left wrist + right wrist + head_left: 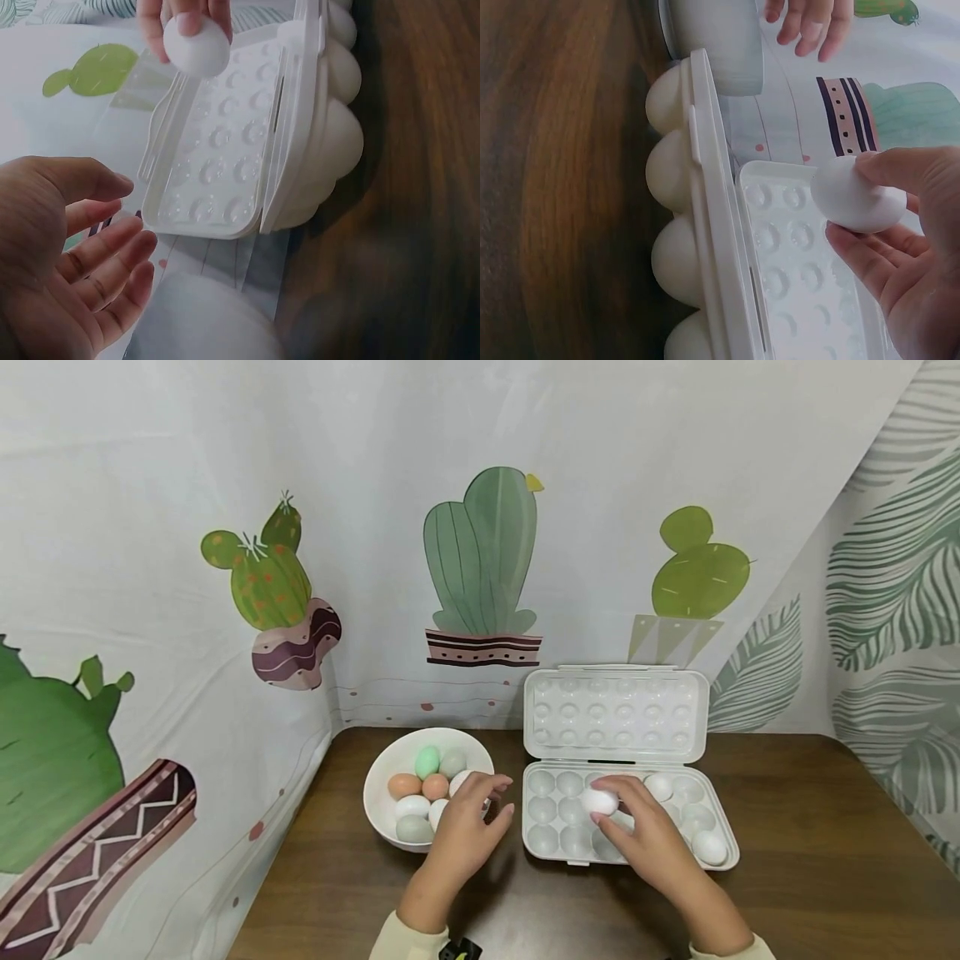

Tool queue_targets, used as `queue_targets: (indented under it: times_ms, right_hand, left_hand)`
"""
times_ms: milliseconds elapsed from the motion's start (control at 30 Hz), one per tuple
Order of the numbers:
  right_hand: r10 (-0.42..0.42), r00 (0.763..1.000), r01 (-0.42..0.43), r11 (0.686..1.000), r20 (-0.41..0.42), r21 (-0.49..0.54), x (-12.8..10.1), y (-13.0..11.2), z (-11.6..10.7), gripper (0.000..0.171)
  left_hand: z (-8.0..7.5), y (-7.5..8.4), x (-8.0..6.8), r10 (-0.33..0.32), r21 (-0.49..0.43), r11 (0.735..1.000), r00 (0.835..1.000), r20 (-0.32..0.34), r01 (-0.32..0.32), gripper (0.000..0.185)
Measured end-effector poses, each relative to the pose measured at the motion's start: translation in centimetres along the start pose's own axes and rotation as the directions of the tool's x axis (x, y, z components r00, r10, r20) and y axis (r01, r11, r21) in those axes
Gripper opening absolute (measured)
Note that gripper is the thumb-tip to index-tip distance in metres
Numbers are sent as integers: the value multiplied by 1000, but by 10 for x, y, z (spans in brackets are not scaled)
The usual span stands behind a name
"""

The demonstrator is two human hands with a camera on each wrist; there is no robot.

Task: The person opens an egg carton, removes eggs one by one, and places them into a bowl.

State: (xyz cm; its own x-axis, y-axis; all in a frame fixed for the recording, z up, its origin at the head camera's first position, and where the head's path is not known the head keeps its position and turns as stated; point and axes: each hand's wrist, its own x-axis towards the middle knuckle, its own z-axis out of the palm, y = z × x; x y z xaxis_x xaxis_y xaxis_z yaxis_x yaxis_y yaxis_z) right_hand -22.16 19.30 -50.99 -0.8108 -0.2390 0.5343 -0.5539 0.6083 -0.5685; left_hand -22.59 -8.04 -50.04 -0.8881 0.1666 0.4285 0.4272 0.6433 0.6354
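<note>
Right hand (651, 835) pinches a smooth white egg (599, 802) over the plastic tray (536, 843); left hand (465, 827) hovers open-fingered by the bowl (375, 793).

White egg (599, 801) pinched above open white egg tray (628, 852), cells mostly empty

cream sleeves (405, 943), bare hands

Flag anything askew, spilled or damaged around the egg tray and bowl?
Nothing stands out. The egg tray sits flat on the table with its lid open. The eggs are in the bowl or in tray cups. The right hand pinches a white egg over the tray; the left hand is empty.
</note>
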Motion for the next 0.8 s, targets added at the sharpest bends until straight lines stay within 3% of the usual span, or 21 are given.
queue_targets:
  times_ms: [800]
  right_hand:
    - [-13, 993, -2, 993, 116, 122, -4, -15, 15, 44]
  left_hand:
    - [20, 16, -6, 92, -13, 996, 987, 129, -91, 44]
